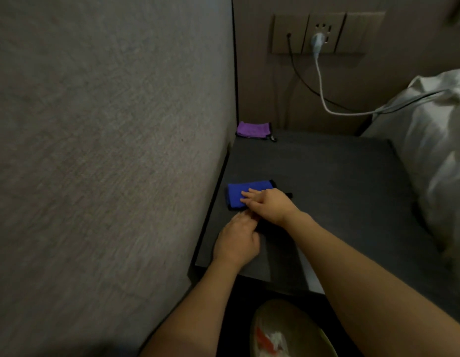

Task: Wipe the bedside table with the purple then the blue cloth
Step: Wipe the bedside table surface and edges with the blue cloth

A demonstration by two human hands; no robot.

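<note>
Head view: a grey textured wall [108, 150] fills everything to the left of both hands. White bedding [435, 150] bulks up well to the right of them. The dark bedside table [326, 191] lies beneath the hands, its bare top stretching away ahead and to the right of them. A socket panel [324, 33] sits on the far wall, well beyond the hands, with a white cable [324, 99] and a black one trailing from it toward the bedding. A bin [288, 333] with a pale liner stands below the forearms, nearer the person than the table.

The right hand [269, 204] lies flat, fingers stretched out and pressing on the blue cloth [240, 193], which is folded and sits at the table's left side. The left hand [236, 240] rests on the table just behind the right, fingers curled; they tuck under the right hand and I cannot tell whether they grip anything. The purple cloth [253, 129], folded, lies in the far left corner, well ahead of both hands.
</note>
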